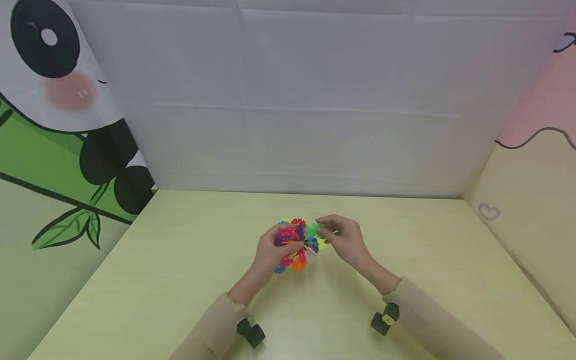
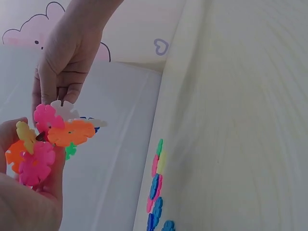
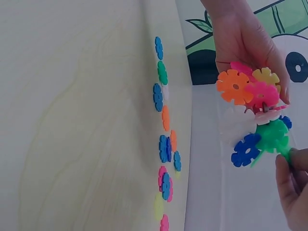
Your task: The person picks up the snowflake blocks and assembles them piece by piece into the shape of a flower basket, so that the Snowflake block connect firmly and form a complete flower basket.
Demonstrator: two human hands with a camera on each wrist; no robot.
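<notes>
My left hand [image 1: 268, 254] grips a cluster of interlocked plastic snowflake discs [image 3: 262, 94], coloured pink, orange, yellow, white, blue and green, above the table. At the cluster's right side in the head view, my right hand [image 1: 348, 241] pinches a green snowflake disc [image 1: 312, 230] between thumb and fingers. The right wrist view has the green discs [image 3: 272, 136] beside a dark blue disc [image 3: 246, 150], at the end near the right fingertips. In the left wrist view, an orange disc [image 2: 72, 133] sticks out of the cluster. How the pinched disc meets the others is hard to tell.
Loose snowflake discs [image 3: 166, 186] in several colours lie on the pale table [image 1: 180, 260]; some also show as blue discs [image 2: 158, 207] in the left wrist view. A white wall [image 1: 288, 125] stands behind, with printed side panels left and right.
</notes>
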